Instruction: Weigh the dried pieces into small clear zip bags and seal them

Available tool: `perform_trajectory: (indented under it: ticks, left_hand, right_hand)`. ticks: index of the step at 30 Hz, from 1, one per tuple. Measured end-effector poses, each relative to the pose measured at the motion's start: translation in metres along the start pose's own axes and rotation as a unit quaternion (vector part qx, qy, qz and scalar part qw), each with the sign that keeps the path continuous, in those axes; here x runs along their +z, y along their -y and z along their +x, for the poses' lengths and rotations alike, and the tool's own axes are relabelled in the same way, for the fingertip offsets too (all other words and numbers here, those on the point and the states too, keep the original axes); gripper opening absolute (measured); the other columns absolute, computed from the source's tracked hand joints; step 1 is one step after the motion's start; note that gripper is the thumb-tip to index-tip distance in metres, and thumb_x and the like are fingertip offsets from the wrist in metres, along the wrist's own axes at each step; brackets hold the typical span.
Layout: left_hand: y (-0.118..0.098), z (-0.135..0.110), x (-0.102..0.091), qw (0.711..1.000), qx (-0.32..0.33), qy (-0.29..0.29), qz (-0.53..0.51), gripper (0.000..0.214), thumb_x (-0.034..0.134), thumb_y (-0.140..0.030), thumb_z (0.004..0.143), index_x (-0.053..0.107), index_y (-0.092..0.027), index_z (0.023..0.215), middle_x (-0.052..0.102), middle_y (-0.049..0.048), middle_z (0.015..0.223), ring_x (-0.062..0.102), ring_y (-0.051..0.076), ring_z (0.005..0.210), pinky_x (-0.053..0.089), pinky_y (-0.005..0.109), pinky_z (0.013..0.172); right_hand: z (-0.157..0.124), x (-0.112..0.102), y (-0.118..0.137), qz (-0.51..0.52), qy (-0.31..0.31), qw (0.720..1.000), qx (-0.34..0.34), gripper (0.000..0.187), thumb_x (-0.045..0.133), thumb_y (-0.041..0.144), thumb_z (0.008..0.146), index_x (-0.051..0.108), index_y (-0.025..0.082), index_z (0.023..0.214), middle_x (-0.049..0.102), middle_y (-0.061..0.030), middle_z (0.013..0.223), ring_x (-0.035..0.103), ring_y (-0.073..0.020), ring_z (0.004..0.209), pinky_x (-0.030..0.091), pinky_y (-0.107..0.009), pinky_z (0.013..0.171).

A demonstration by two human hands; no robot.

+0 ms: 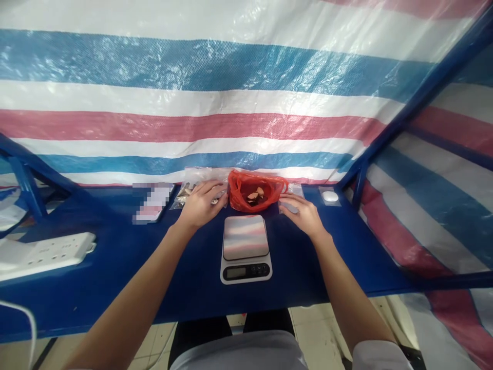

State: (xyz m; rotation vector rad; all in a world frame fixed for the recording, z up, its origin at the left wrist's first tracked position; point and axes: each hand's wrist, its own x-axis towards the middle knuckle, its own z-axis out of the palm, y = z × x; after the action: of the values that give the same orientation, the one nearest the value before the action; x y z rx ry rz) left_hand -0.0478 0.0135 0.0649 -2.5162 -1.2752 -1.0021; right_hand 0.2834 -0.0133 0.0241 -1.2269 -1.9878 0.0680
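Resting palm down near the far edge of the worktop (115, 288), the left hand (202, 204) lies half open, its fingers draped over a clear plastic bag (188, 192) of small dried brown pieces. It shows no firm grip. The right hand (302, 216) is also half open, its fingertips (285, 201) on a small clear plastic sachet (291, 198) and no firm grip visible.

Between the hands sits a red plastic bag (254, 190), gathered open around brown slices and touching the left hand's fingers. Just in front of it, a digital kitchen scale (245, 247) stands bare at mid-worktop, between the wrists.

Left of the clear bag lies a pixelated flat item (152, 202). Near the far right corner, a small white oval object (330, 196) sits on a pale pad. A white power strip (42, 255) lies along the left edge, and a striped tarpaulin (215, 97) hangs behind the far edge.
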Motion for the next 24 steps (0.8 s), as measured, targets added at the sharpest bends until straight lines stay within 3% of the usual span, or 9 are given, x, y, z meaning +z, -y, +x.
perform_trajectory:
  ticks: [5, 9, 18, 24]
  left_hand:
    - [-0.002, -0.061, 0.014, 0.999, -0.048, 0.021, -0.001, 0.027, 0.049, -0.032, 0.097, 0.069, -0.021, 0.112, 0.071, 0.0117, 0.119, 0.065, 0.026, 0.115, 0.052, 0.046, 0.103]
    - [-0.002, -0.089, 0.028, 0.994, -0.077, 0.067, 0.025, 0.032, 0.047, -0.034, 0.097, 0.069, -0.022, 0.116, 0.066, 0.0125, 0.132, 0.059, 0.029, 0.126, 0.049, 0.049, 0.106]
    - [0.002, -0.100, 0.040, 0.980, -0.118, 0.147, 0.064, 0.047, 0.042, -0.042, 0.099, 0.062, -0.020, 0.135, 0.054, 0.0148, 0.150, 0.043, 0.035, 0.144, 0.035, 0.058, 0.118]
    - [0.001, -0.098, 0.043, 0.969, -0.140, 0.181, 0.090, 0.050, 0.042, -0.045, 0.100, 0.054, -0.027, 0.145, 0.046, 0.0119, 0.157, 0.039, 0.036, 0.148, 0.030, 0.062, 0.119]
  right_hand:
    - [-0.035, 0.019, -0.009, -0.048, 0.029, 0.998, 0.042, 0.024, 0.056, 0.035, 0.096, 0.076, 0.028, 0.107, 0.075, -0.0050, 0.121, 0.066, -0.0255, 0.123, 0.057, -0.045, 0.102]
    - [-0.047, 0.031, -0.012, -0.110, 0.066, 0.991, 0.032, 0.027, 0.060, 0.034, 0.094, 0.074, 0.026, 0.116, 0.068, -0.0082, 0.134, 0.058, -0.0301, 0.133, 0.048, -0.054, 0.111]
    - [-0.054, 0.039, -0.011, -0.165, 0.124, 0.977, 0.062, 0.037, 0.054, 0.036, 0.098, 0.068, 0.023, 0.129, 0.059, -0.0117, 0.146, 0.049, -0.0322, 0.141, 0.041, -0.055, 0.115]
    - [-0.055, 0.040, -0.006, -0.179, 0.139, 0.971, 0.076, 0.040, 0.050, 0.038, 0.100, 0.063, 0.026, 0.136, 0.055, -0.0102, 0.150, 0.047, -0.0307, 0.143, 0.038, -0.056, 0.117]
